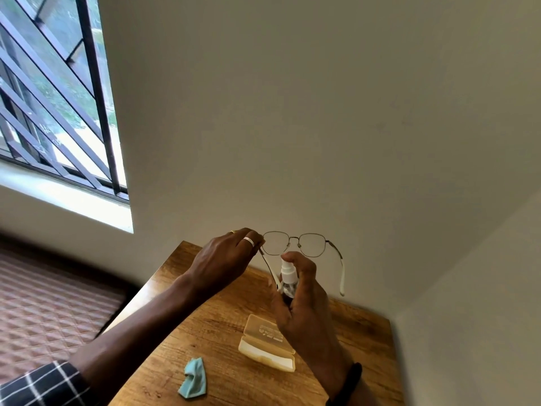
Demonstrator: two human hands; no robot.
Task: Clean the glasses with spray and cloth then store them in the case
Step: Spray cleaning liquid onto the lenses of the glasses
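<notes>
Thin metal-framed glasses (300, 244) with white temple tips are held up above the wooden table (210, 332), temples unfolded toward me. My left hand (225, 259) pinches the frame's left hinge. My right hand (304, 306) grips a small clear spray bottle (287, 276) with a white nozzle, its index finger on top, right behind the left lens. A cream glasses case (265, 344) lies open on the table below my right hand. A crumpled light-blue cloth (193, 379) rests near the table's front.
The table stands in a corner against pale walls (322, 127). A barred window (52, 92) is at the upper left. Patterned reddish flooring (52, 297) lies to the table's left.
</notes>
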